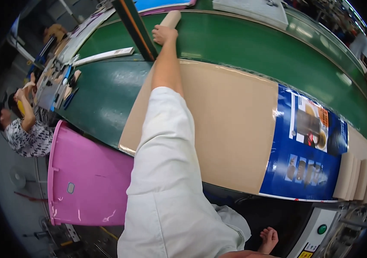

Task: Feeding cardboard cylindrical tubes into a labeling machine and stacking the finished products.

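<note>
My left arm stretches far across the work surface, and my left hand point(165, 34) is closed around a beige cardboard piece point(171, 19) over the green conveyor belt point(222, 38). Most of that piece sticks out beyond my fingers. Close to my body, at the lower right, my right hand point(269, 239) hangs with its fingers curled and nothing visible in them. Under my left arm lies a broad flat cardboard sheet point(230, 120), plain brown over most of its length. A blue printed panel point(278, 146) covers its right part.
Several beige cardboard pieces point(350, 176) stand at the sheet's right end. A pink bin point(88, 176) is at the left. A dark green post point(136, 30) rises beside my left hand. A green button point(322, 229) sits on a machine panel. Another person point(28, 133) sits at far left.
</note>
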Tool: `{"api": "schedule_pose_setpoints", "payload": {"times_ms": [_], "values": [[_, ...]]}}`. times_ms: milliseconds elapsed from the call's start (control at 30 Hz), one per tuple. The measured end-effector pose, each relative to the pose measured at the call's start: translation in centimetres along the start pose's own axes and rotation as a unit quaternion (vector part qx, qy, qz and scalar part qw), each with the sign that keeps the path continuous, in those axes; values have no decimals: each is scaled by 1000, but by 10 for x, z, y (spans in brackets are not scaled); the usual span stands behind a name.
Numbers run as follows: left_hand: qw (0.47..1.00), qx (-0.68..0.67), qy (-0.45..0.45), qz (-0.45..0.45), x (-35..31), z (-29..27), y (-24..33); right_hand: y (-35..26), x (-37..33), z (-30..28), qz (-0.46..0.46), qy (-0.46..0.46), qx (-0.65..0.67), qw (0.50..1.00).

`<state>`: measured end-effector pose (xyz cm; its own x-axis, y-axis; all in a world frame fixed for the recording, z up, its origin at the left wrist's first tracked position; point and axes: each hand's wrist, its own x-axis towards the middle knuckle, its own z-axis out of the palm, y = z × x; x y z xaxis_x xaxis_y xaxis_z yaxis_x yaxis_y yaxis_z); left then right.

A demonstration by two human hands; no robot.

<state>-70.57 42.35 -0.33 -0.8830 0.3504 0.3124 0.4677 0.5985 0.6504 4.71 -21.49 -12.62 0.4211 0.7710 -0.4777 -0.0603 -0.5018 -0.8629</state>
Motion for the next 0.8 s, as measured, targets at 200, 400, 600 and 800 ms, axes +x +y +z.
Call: {"api": "schedule_pose_setpoints", "payload": {"times_ms": [200, 400, 600, 800], "values": [[972, -197, -55, 113, -59, -18, 44, -55, 5, 2, -57, -117, -87, 988], [706, -299, -359, 532, -275, -143, 175, -164, -34, 44, -429, -77, -146, 888], [166, -277, -578, 749, -515, -290, 196, -197, -54, -1, -505, 81, -353, 783], [73, -382, -783, 485, -660, -327, 136, -86, -73, -58, -230, 37, 21, 972]]}}
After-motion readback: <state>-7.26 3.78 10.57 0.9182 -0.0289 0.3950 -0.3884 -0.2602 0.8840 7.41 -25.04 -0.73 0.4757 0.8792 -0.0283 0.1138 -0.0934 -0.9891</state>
